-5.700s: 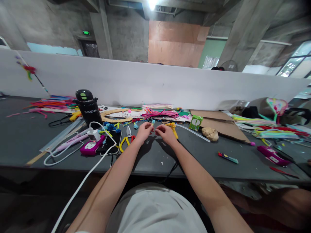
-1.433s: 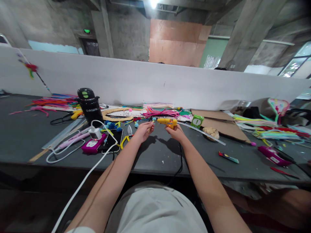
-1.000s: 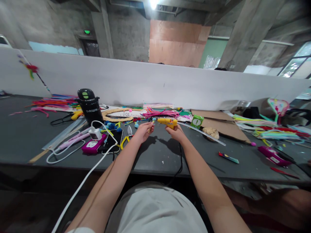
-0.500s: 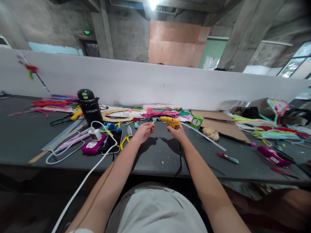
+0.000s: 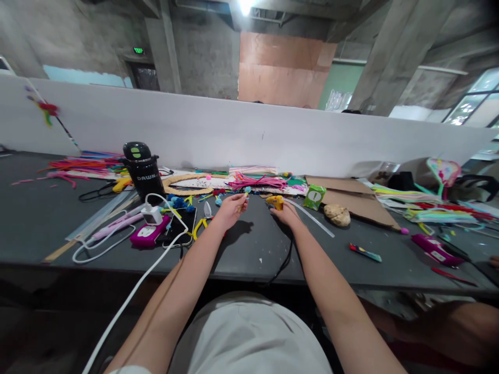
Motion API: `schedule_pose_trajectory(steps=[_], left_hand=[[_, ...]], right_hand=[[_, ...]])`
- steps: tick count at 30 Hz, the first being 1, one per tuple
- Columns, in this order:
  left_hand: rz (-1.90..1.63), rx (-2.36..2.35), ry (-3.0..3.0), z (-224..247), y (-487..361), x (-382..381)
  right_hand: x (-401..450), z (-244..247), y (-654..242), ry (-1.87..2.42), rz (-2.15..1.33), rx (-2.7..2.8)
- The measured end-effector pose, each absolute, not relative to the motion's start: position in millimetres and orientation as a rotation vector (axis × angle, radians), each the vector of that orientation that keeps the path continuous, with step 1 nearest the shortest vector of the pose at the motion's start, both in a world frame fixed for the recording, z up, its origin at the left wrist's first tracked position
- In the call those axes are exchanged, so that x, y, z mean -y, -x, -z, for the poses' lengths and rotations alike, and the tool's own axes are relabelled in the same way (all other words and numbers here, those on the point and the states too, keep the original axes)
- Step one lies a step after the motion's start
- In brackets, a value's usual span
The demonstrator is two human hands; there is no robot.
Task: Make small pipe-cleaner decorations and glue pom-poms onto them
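My left hand (image 5: 233,209) pinches a small blue-and-yellow fuzzy piece (image 5: 247,191), its tip poking up above the fingers; the rest is hidden by them. To the right, my right hand (image 5: 286,213) is wrapped around a yellow hot glue gun (image 5: 276,201), low over the dark table (image 5: 249,259). A long clear glue stick (image 5: 315,218) juts from the gun's back, and a black cord (image 5: 286,259) hangs beneath. Yellow-handled pliers (image 5: 200,224) lie left of my left wrist.
On the left stand a black bottle (image 5: 144,174) and a purple power block (image 5: 148,234) with a white cable. Pink pipe cleaners (image 5: 257,180) lie behind my hands. Rightward are a green box (image 5: 314,197), a tan lump (image 5: 337,214), cardboard (image 5: 358,208) and a utility knife (image 5: 365,252).
The glue gun has turned and dropped slightly, away from the piece in my left hand; the glue stick's end swung left. My left hand stays nearly in place, its piece showing more.
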State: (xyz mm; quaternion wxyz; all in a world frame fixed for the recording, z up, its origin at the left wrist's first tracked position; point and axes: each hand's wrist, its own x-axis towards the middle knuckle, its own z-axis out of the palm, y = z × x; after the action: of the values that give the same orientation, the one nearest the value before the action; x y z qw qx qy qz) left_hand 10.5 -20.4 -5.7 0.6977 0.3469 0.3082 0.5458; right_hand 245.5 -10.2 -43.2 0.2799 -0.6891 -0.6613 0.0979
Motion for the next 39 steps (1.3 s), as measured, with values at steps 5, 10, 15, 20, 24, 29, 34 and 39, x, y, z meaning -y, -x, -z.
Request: schedule_pose_trajectory(steps=[5, 10, 15, 20, 24, 29, 34, 39], left_hand=[[-1.230, -0.709, -0.804, 6.3, -11.3, 20.9], [-1.255, -0.708, -0.831, 12.3, -11.0, 16.7], [-1.268, -0.721, -0.864, 14.2, -11.4, 16.1], [-1.279, -0.713, -0.935, 17.8, -14.4, 16.3], [-1.254, -0.725, -1.025, 22.4, -17.8, 15.4], [-1.223, -0.737, -1.137, 27.3, -19.9, 14.2], [-1.197, -0.748, -1.227, 29.7, -20.2, 13.7], [-1.184, -0.765, -1.252, 26.5, -20.0, 16.9]], right_hand=[[16.3, 34.8, -248.7, 1.906, -0.323, 1.679], [23.8, 21.4, -266.8, 1.988, -0.483, 1.528], [37.6, 12.6, -275.0, 1.697, -0.975, 1.701], [48.6, 4.8, -242.8, 1.206, -1.265, 1.903], [43.1, 7.8, -211.4, 1.077, -1.076, 1.702], [35.6, 16.9, -197.1, 1.059, -0.970, 1.615], [36.1, 17.7, -195.3, 1.087, -0.951, 1.599], [36.7, 17.9, -193.2, 1.081, -0.955, 1.616]])
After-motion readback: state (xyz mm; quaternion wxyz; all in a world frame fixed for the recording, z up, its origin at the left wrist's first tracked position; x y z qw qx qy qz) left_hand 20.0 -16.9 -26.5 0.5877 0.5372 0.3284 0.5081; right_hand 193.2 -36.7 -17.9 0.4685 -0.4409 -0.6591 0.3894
